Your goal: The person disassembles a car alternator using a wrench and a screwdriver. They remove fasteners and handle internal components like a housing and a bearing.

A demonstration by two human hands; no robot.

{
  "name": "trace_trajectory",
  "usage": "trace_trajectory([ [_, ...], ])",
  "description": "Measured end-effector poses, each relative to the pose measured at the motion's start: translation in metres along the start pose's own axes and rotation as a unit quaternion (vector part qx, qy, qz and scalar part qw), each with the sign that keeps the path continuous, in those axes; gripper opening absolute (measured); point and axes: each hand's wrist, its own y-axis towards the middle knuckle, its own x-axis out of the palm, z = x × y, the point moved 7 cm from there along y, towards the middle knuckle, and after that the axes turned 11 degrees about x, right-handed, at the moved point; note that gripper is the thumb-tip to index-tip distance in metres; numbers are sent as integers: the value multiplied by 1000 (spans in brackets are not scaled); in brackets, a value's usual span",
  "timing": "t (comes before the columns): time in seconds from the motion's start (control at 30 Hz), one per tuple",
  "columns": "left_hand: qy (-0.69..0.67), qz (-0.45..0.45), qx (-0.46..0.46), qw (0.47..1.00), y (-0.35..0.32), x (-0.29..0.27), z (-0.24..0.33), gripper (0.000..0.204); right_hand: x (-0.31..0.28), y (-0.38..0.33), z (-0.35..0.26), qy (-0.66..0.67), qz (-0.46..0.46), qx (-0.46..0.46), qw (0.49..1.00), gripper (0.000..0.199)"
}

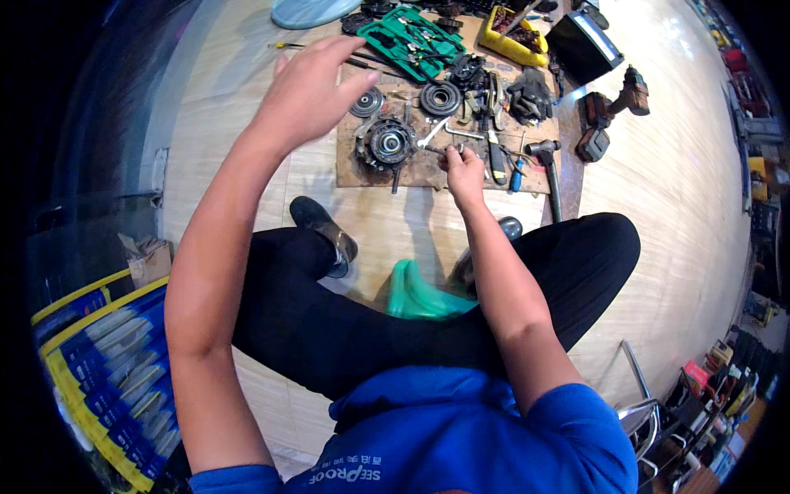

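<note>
Currently, left hand (309,92) raised above the far-left part of the brown work board (426,175), thumb standing apart from the fingers, nothing seen in its grip. It screens part of a thin dark rod or cable (yellow near one end) that passes behind it.

Right hand (466,170) low over the board's near side: fingers and thumb drawn together beside a slim dark piece — whether they pinch it or merely touch it, cannot tell; fingertips too small and partly covered.

Dark round hub assembly (388,144) on the board, left of the right hand and nearer the wearer than the left hand; its underside is hidden. Smaller grooved wheel (366,102) just beyond it, edge partly covered by the left hand. Second dark ring (440,99) to the right, face up. Pale wrench (432,133) between that ring and the right hand.

Farther right: hammer (543,149), blue-handled tool (517,176), dark gloves (531,95) in a heap — folds indistinct. Green tool case (411,43) open, contents blurred. Right shoe (510,227) mostly behind forearm and knee.
</note>
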Motion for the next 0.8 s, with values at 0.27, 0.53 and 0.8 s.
trace_trajectory([
  [0.27, 29, -173, -148, 973, -94, -39, -15, 62, 22, 6, 19, -36, -39, 37, 998, 21],
  [0.53, -49, -201, -119, 971, -71, -18, -45, 63, 20, 3, 16, 73, -59, 75, 993, 20],
  [0.8, -70, -226, -87, 968, -52, 6, -55, 62, 24, 4, 20, 20, -59, 41, 997, 22],
])
